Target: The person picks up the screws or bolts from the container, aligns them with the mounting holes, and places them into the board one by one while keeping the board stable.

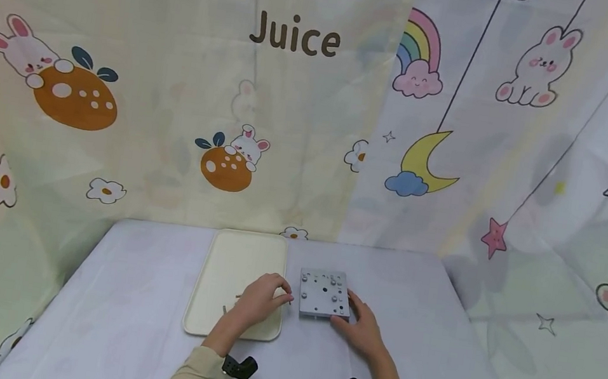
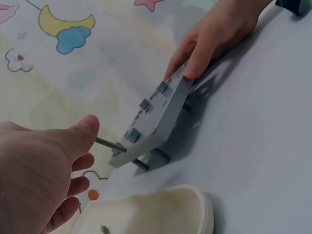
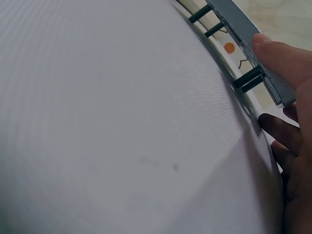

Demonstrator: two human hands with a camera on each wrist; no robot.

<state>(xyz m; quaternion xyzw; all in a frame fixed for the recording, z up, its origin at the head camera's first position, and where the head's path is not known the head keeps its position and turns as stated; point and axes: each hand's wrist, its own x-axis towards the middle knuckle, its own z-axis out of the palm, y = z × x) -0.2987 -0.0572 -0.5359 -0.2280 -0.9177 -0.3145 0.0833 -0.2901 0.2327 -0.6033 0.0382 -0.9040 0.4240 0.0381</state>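
Note:
A grey metal plate (image 1: 323,293) with holes and several bolts set in its top stands on the white table. In the right wrist view, threaded bolt shanks (image 3: 249,79) stick out beneath the plate. My right hand (image 1: 361,330) grips the plate by its right side, thumb on the near edge. Just left of the plate is my left hand (image 1: 261,299), above the tray's right edge. It pinches a thin metal rod (image 2: 111,144) whose far end is near the plate's corner in the left wrist view; whether they touch I cannot tell.
A cream tray (image 1: 217,255) lies on the table (image 1: 153,285) left of the plate, with small metal pieces (image 1: 224,310) in it, partly hidden by my left arm. Printed cloth (image 1: 304,100) hangs behind the table and at its sides.

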